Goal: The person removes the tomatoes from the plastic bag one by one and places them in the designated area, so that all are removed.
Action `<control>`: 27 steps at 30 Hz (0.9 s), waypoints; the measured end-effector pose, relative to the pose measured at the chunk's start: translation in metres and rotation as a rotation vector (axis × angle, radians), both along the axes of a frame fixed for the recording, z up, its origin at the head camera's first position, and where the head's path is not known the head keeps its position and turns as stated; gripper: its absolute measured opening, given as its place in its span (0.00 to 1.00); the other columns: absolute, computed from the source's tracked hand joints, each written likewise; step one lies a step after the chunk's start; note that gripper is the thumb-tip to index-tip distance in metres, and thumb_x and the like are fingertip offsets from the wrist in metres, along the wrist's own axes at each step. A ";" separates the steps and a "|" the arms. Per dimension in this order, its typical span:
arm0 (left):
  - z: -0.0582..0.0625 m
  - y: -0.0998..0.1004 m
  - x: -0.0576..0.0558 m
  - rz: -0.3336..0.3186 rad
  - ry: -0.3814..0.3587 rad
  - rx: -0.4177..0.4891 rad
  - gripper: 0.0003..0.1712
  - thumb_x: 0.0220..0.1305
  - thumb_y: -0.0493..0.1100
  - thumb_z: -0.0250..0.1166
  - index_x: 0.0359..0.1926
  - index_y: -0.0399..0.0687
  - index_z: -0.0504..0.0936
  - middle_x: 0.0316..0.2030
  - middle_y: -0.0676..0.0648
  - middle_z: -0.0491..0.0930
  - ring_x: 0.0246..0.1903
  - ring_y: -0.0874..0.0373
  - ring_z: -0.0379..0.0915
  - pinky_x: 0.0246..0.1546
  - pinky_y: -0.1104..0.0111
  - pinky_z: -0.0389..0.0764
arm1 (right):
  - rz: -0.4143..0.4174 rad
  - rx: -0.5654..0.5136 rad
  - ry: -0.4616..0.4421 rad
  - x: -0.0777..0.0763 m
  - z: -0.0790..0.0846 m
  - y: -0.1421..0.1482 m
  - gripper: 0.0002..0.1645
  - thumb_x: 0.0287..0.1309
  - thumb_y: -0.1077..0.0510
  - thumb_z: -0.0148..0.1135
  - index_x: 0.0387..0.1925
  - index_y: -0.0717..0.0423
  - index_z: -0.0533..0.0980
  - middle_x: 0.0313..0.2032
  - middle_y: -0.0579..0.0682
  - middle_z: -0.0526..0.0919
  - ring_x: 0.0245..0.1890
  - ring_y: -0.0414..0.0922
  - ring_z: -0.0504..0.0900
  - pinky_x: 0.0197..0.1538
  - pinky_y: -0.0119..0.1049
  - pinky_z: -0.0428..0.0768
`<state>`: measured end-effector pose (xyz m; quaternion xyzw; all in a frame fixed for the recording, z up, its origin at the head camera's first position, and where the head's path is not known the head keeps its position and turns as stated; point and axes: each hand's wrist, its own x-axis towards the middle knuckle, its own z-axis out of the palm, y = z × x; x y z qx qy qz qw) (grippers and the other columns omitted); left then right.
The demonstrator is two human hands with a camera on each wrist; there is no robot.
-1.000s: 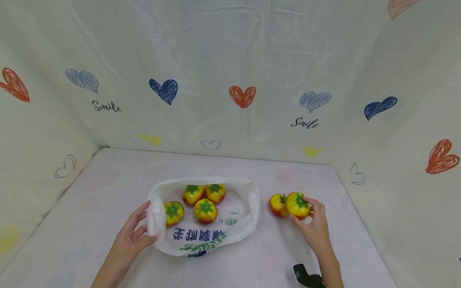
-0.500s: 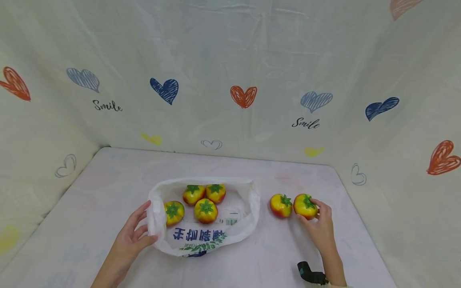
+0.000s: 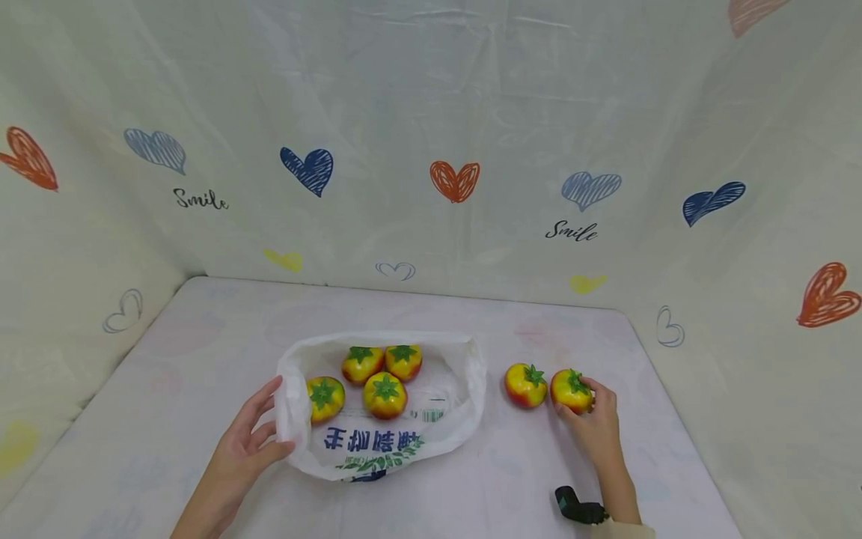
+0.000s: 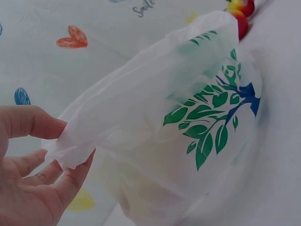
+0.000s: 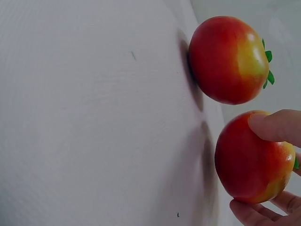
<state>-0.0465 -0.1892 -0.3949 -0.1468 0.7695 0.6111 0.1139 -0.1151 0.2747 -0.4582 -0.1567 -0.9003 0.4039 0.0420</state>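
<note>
My left hand (image 3: 248, 438) pinches the left rim of a white plastic bag (image 3: 303, 457) between thumb and fingers. In the left wrist view the plastic (image 4: 75, 146) bunches between the fingertips. The bag lies with its mouth held wide, printed with dark blue characters and green leaves. Inside it sit several red-and-yellow tomatoes (image 3: 384, 394) with green star-shaped tops. At right, my right hand (image 3: 595, 423) grips another tomato (image 3: 569, 391) with the thumb on one side and fingers on the other. In the right wrist view its shadow falls on the table beside it.
A second loose tomato (image 3: 525, 385) stands on the pale table (image 3: 222, 337) between the bag and my right hand. A black wrist device (image 3: 578, 507) is strapped at the right wrist. A light curtain (image 3: 377, 90) printed with hearts hangs behind the table.
The right hand has moved its tomato to the right, opening a gap from the loose tomato, and then slightly toward me. The left hand and the bag stay in place.
</note>
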 end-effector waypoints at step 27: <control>0.000 0.002 -0.001 -0.009 0.017 0.005 0.50 0.57 0.35 0.64 0.72 0.63 0.45 0.69 0.41 0.47 0.45 0.66 0.71 0.49 0.67 0.79 | 0.047 -0.004 -0.004 -0.008 -0.010 0.002 0.41 0.53 0.63 0.63 0.63 0.63 0.53 0.62 0.68 0.52 0.58 0.61 0.59 0.66 0.58 0.59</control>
